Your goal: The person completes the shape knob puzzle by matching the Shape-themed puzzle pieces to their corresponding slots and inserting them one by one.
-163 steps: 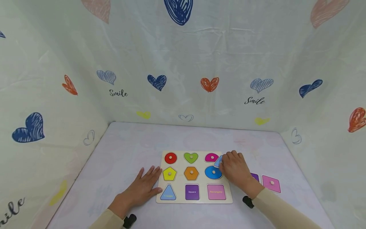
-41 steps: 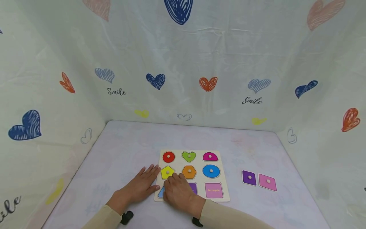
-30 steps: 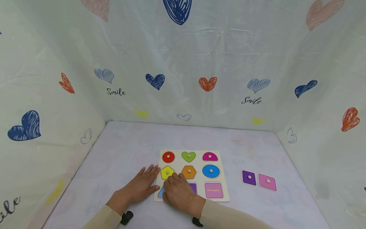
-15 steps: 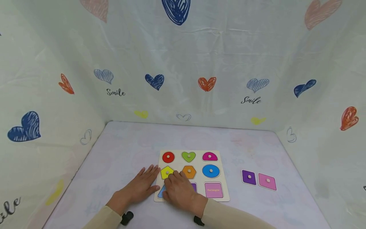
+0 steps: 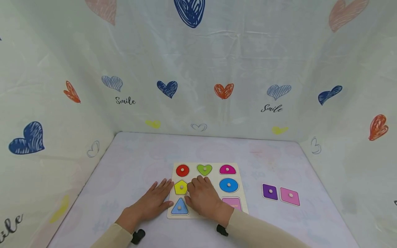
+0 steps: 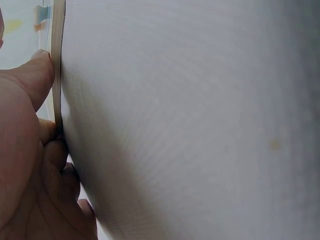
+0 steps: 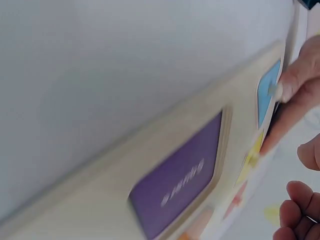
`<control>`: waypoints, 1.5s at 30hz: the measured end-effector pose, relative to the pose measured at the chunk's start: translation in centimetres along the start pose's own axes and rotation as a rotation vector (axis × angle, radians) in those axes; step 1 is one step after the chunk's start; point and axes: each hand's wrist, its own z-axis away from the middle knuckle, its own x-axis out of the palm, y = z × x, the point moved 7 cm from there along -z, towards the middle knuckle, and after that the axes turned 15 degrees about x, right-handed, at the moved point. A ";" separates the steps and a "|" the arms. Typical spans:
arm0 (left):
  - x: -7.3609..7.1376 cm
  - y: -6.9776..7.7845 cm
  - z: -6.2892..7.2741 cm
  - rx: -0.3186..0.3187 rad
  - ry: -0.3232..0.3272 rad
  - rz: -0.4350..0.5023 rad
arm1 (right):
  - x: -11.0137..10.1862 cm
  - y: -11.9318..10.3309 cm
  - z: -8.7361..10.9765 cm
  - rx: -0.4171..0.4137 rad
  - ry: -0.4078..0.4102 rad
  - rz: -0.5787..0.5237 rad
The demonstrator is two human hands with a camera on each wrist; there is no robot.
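A wooden shape puzzle board (image 5: 214, 166) lies on the table. My left hand (image 5: 152, 199) rests flat at its left edge, fingers straight, thumb (image 6: 37, 80) against the board's edge. Above the board my right hand (image 5: 204, 199) hovers with loosely bent fingers, hiding the orange hexagon in the head view; its fingertips (image 7: 297, 215) hold nothing in the right wrist view. A blue triangle piece (image 5: 180, 208) with a knob sits in its lower-left recess. Knobless, the purple square recess (image 7: 180, 180) shows printed lettering. The pink rectangle recess (image 5: 231, 201) is partly behind the right hand.
To the right of the board lie a purple square piece (image 5: 270, 192) and a pink rectangle piece (image 5: 289, 196). Red circle (image 5: 182, 170), green heart (image 5: 204, 169), magenta half-circle (image 5: 227, 169), yellow pentagon (image 5: 181, 187) and blue oval (image 5: 228, 185) pieces fill their recesses.
Earlier the right hand held the triangle piece at the board's right, then brought it to the lower-left recess. Now it has let go and moved up and right. The left hand stays put.
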 end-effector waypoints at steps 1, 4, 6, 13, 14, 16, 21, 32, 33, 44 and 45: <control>0.0 0.0 0.0 -0.005 0.000 0.000 | 0.0 0.4 -0.1 0.011 0.002 0.002; 0.0 -0.1 0.1 -0.016 -0.001 0.002 | -0.2 1.4 -0.2 0.036 0.017 0.003; 0.0 -0.1 0.1 -0.019 -0.001 0.004 | -0.3 2.1 -0.2 0.050 0.031 -0.007; 0.2 0.1 0.0 -0.003 0.012 0.002 | -0.7 4.9 0.1 0.062 0.119 -0.015; 0.2 0.0 0.0 -0.006 0.014 -0.003 | -0.7 5.3 0.1 0.064 0.128 -0.023; 0.2 0.0 0.0 -0.012 0.016 -0.014 | -0.8 6.3 0.3 0.071 0.140 -0.028; 0.1 0.0 0.0 -0.021 0.015 -0.025 | -1.1 9.0 0.9 0.099 0.186 -0.070; 0.0 0.3 0.1 -0.018 0.014 0.000 | -1.0 14.9 2.9 0.209 0.189 -0.024; -0.1 0.3 0.1 -0.016 0.015 0.003 | -1.1 15.4 3.1 0.218 0.191 -0.020; 0.1 0.1 0.0 -0.004 0.012 0.023 | -0.8 20.1 5.6 0.308 0.142 0.026; 0.2 0.1 0.0 -0.005 0.011 0.021 | -0.8 20.6 5.9 0.315 0.141 0.027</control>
